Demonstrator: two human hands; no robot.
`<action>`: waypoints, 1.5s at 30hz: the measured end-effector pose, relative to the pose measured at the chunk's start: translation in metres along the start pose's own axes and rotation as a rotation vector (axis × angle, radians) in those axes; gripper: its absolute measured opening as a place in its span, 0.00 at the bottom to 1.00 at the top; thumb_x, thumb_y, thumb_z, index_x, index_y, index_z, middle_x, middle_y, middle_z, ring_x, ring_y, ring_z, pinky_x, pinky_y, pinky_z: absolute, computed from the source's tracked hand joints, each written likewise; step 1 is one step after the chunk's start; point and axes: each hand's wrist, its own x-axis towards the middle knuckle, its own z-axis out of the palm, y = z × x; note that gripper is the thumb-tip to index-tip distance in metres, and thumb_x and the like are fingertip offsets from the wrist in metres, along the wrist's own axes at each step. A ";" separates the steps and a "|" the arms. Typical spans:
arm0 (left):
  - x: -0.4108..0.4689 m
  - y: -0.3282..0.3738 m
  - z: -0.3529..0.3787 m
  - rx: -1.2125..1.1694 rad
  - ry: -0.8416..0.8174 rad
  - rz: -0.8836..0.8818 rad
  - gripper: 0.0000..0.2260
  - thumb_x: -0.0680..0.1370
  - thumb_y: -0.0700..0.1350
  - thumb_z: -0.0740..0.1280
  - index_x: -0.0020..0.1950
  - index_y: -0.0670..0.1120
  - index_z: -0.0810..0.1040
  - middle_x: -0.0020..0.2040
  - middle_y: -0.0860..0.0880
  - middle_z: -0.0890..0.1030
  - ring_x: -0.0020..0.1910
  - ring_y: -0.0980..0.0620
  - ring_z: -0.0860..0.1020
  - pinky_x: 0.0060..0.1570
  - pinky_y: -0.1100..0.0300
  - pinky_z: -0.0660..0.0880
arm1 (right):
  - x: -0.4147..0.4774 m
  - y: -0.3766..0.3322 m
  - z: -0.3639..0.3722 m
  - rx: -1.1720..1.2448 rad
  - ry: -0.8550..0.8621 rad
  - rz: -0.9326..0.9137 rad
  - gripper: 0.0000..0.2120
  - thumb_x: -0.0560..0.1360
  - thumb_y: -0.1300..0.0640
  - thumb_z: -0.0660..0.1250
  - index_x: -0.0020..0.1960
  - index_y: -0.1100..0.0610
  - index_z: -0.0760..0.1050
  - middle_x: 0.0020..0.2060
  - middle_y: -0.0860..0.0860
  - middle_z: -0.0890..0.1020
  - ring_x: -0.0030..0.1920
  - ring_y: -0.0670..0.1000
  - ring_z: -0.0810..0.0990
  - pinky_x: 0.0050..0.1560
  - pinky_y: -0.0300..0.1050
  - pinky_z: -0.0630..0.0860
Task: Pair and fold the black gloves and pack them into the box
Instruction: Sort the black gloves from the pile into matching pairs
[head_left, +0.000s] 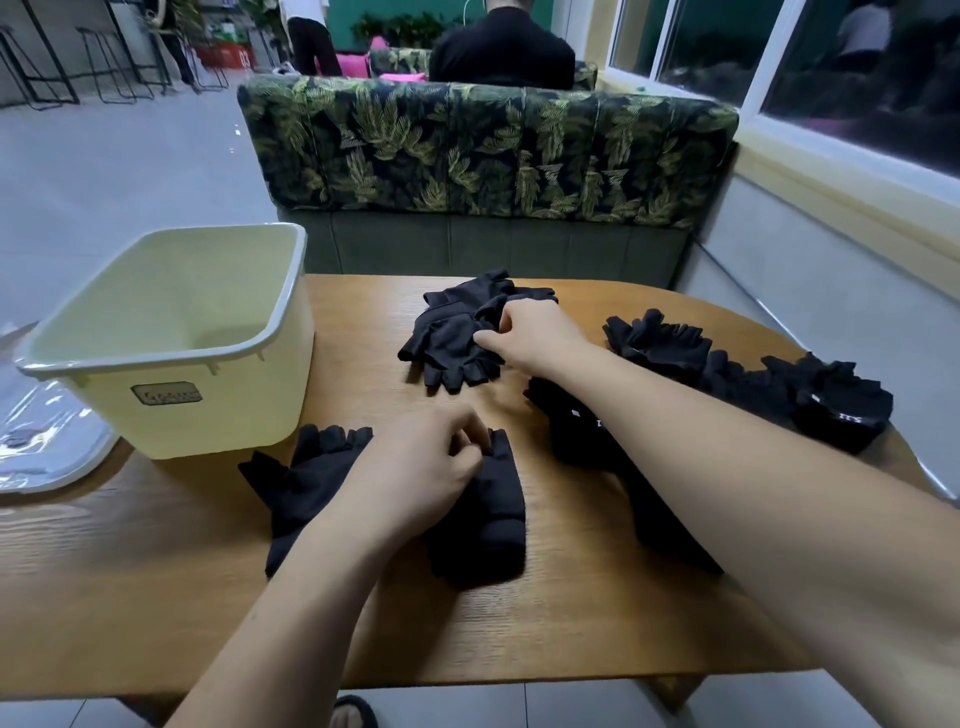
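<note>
Packing so far: I see nothing in the box (171, 332). The part of its floor I can see is bare, so I judge that no pair is packed yet.
Box: it stands open at the left of the table (571, 623), just beside the nearest gloves.
Left hand: my left hand (415, 467) sits low over the near work, its fingers curled and pinching the top edge of the near glove (488, 519).
Near glove: it looks doubled over, or laid on a second one; I cannot tell which. I read it as a fold half made.
Flat glove: the flat glove (306, 483) lies spread and unfolded just left of my left wrist, partly under it.
Right hand: my right hand (530, 332) reaches across to the far heap (452, 338), its fingers curled into the cloth and gripping one glove. I take this as fetching a mate.
Far heap: several loose gloves lie tangled and unpaired at the far middle of the table.
Right row: the right row (753, 384) of gloves runs along the table's right edge, some showing small white marks. I cannot tell whether they are sorted.
Bundle: a dark bundle (576, 431) lies under my right forearm, mostly hidden.
Lid: a clear lid (47, 447) rests left of the box.
Stage: early, I judge. At most one pair is in work, and nearly all the gloves are yet to be matched, folded and boxed.
</note>
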 end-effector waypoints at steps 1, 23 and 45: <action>0.001 -0.002 -0.001 -0.011 0.006 -0.002 0.07 0.80 0.45 0.67 0.49 0.57 0.82 0.42 0.57 0.83 0.44 0.59 0.81 0.48 0.54 0.80 | 0.005 0.000 0.005 -0.003 0.023 0.013 0.22 0.79 0.36 0.67 0.49 0.57 0.79 0.46 0.52 0.84 0.50 0.57 0.82 0.42 0.49 0.75; -0.004 -0.007 -0.024 -0.137 0.129 -0.107 0.04 0.81 0.47 0.70 0.49 0.55 0.84 0.45 0.56 0.85 0.45 0.58 0.82 0.37 0.68 0.75 | -0.062 0.023 -0.060 0.820 0.211 0.036 0.08 0.80 0.56 0.66 0.47 0.61 0.75 0.37 0.52 0.75 0.39 0.52 0.71 0.41 0.48 0.67; -0.001 0.015 0.000 -1.278 -0.098 -0.144 0.06 0.78 0.40 0.72 0.55 0.45 0.85 0.57 0.43 0.85 0.54 0.48 0.82 0.57 0.51 0.78 | -0.202 0.051 -0.052 1.363 0.015 0.036 0.06 0.84 0.62 0.65 0.49 0.58 0.79 0.46 0.58 0.83 0.48 0.56 0.82 0.48 0.50 0.82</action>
